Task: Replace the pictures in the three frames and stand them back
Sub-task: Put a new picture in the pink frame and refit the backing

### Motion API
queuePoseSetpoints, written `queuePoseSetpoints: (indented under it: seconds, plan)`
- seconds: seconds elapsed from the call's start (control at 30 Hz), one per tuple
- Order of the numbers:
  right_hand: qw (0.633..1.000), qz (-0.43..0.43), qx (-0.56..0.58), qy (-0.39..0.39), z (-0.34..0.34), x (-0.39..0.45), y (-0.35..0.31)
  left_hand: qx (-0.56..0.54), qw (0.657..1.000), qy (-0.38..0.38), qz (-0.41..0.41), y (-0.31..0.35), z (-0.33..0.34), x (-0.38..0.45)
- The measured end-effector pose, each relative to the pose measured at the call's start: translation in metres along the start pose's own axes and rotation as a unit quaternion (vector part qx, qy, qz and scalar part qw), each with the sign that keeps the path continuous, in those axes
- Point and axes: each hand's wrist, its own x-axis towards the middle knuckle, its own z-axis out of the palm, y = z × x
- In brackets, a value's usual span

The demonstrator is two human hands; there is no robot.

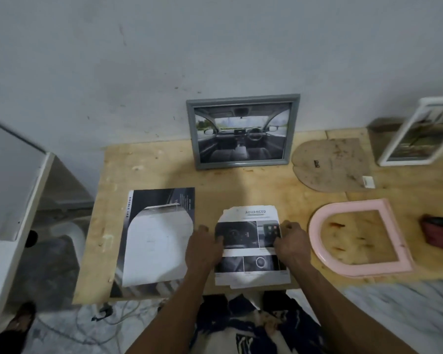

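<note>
A torn brochure page (250, 218) headed "ADVANCED" lies flat near the table's front edge. My left hand (204, 247) holds its left edge and my right hand (290, 245) holds its right edge, fingers bent over the paper. A grey frame (242, 131) with a car-interior picture stands against the wall. The pink arch-shaped frame (358, 238) lies flat and empty to the right. Its brown backing board (331, 164) lies behind it. A white frame (417, 134) leans at the far right. A larger brochure sheet (156, 241) lies to the left.
The wooden table (246, 185) stands against a grey-white wall. A dark red object (440, 232) lies at the right edge. A white cabinet (13, 180) stands to the left. Cables lie on the floor below the table.
</note>
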Motion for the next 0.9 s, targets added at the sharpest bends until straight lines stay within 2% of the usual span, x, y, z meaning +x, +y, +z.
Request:
queuePoseSetpoints:
  seconds: [0.33, 0.53, 0.73, 0.9]
  plan:
    - [0.996, -0.007, 0.044, -0.079, -0.005, 0.007, 0.017, -0.041, 0.997, 0.014, -0.060, 0.020, 0.030, -0.021]
    - [0.989, -0.012, 0.104, -0.109, -0.015, 0.017, 0.029, -0.039, 0.994, 0.075, -0.073, 0.031, 0.040, -0.031]
    - [0.973, -0.002, 0.145, -0.178, -0.028, 0.027, 0.039, -0.086, 0.984, 0.103, -0.117, 0.048, 0.052, -0.046]
    - [0.975, -0.021, 0.137, -0.173, -0.036, 0.033, 0.043, -0.102, 0.979, 0.100, -0.142, 0.057, 0.061, -0.053]
